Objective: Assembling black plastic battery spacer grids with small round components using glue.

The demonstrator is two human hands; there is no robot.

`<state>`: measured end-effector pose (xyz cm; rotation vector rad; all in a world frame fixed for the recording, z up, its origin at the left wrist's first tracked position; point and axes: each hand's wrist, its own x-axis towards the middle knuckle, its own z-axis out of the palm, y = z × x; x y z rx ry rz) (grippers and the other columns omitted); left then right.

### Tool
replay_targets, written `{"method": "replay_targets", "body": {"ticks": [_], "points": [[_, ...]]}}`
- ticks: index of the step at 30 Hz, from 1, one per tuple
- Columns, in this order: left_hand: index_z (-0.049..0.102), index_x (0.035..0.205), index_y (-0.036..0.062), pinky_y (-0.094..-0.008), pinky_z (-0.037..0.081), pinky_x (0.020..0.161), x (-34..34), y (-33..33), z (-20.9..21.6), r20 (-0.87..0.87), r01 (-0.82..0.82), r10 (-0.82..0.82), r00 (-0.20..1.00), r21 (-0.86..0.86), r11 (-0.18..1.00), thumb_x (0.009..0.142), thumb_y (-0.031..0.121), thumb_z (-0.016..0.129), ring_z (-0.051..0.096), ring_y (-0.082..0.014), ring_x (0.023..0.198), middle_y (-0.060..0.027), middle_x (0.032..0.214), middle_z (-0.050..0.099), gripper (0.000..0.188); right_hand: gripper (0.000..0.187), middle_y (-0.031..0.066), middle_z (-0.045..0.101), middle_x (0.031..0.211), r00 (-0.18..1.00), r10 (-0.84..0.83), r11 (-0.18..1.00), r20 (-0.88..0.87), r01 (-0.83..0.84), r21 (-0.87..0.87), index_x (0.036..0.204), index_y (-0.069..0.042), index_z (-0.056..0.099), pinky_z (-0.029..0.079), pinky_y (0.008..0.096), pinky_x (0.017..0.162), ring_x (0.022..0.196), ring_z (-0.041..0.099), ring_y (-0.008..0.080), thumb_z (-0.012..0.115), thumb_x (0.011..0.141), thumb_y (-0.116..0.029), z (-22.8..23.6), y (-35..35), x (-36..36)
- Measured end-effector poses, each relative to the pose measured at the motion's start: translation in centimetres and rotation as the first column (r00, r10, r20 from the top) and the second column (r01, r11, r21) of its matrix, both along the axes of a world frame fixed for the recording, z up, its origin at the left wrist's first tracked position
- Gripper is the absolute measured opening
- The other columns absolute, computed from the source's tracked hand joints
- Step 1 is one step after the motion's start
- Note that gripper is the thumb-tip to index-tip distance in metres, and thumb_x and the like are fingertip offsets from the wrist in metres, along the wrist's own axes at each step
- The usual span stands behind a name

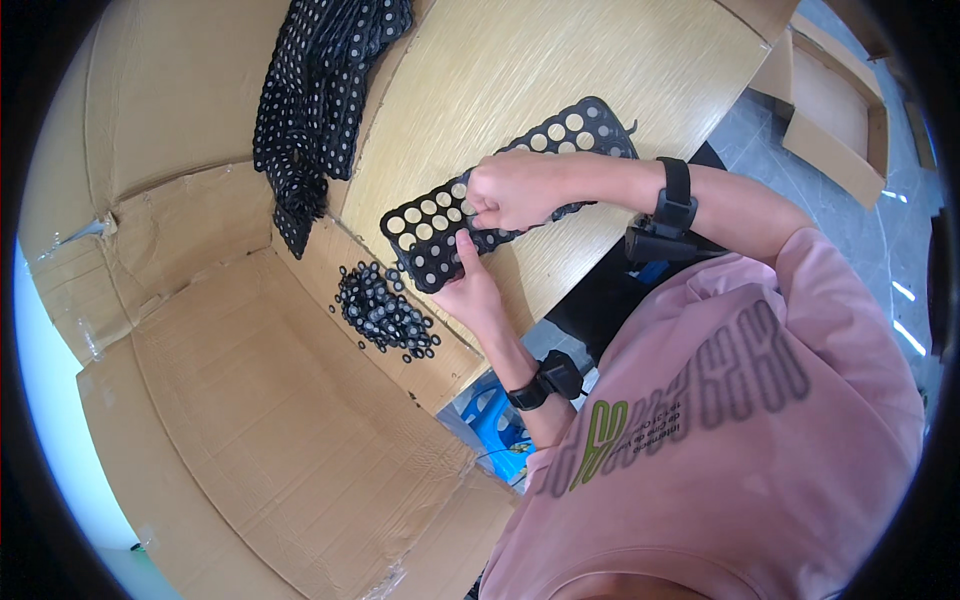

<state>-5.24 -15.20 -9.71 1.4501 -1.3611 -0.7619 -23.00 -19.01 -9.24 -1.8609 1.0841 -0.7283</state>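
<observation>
A black perforated rubber sheet point(413, 213) lies aslant over the table, with rows of round holes. Some holes show the pale tabletop, while others are filled with dark rings with grey centres. My left hand point(470, 295) grips the sheet's near edge, its thumb on top and its fingers hidden below. Over the middle of the sheet my right hand point(522, 188) is closed, its curled fingertips down against the surface near the left thumb. Whatever those fingertips pinch is hidden. Left of my left hand lies a heap of small black rings point(380, 310).
A stack of similar perforated black sheets point(320, 95) hangs over the far left of the wooden table point(470, 80). Brown cardboard point(270, 380) walls in the left side. At far right, an open cardboard box point(835, 120) stands on the tiled floor. A blue stool point(490, 420) is below.
</observation>
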Motion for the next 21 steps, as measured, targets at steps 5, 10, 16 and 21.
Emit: {"method": "replay_targets", "body": {"ticks": [5,10,16,21], "points": [[0.057,0.105,-0.0028,-0.0203,0.036,0.039,-0.2,0.0,1.1,-0.138,-0.073,0.096,0.986,0.160,0.984,0.087,0.004,0.068,0.048,-0.0072,0.048,-0.0054,0.082,0.064,0.023,0.022,0.0129,0.065,0.062,0.983,0.074,0.967,0.166,-0.111,0.229,0.071,0.005,0.062,0.049,0.0324,0.048,0.051,0.063,0.0180,0.062,0.084,-0.013,1.0,-0.4,-2.0],[0.061,0.088,0.0036,-0.0198,0.027,0.037,0.1,0.0,1.8,-0.365,0.078,0.043,0.930,0.312,0.947,0.084,0.008,0.073,0.042,-0.0045,0.044,0.0010,0.068,0.058,0.013,0.019,0.0099,0.064,0.059,0.990,0.088,0.929,0.114,-0.122,0.349,0.072,0.005,0.062,0.052,0.0296,0.046,0.056,0.067,0.0168,0.060,0.083,-0.010,1.9,-0.3,-2.9],[0.061,0.072,0.0043,-0.0210,0.027,0.036,-0.3,-0.2,1.4,-0.084,0.004,0.032,0.996,0.394,0.919,0.084,0.013,0.074,0.039,-0.0047,0.039,0.0028,0.053,0.051,0.020,0.024,0.0093,0.063,0.059,0.987,0.114,0.912,0.109,-0.148,0.382,0.065,0.004,0.058,0.051,0.0293,0.047,0.056,0.067,0.0171,0.059,0.084,-0.011,2.1,-0.5,-3.0],[0.060,0.071,0.0016,-0.0218,0.029,0.035,-0.4,-0.2,1.0,-0.117,-0.012,0.054,0.992,0.339,0.941,0.089,0.017,0.069,0.040,-0.0054,0.037,0.0012,0.052,0.052,0.025,0.020,0.0150,0.064,0.063,0.985,0.095,0.911,0.146,-0.145,0.385,0.069,0.005,0.059,0.053,0.0315,0.047,0.053,0.065,0.0201,0.060,0.083,-0.010,1.9,-0.4,-2.9]]}}
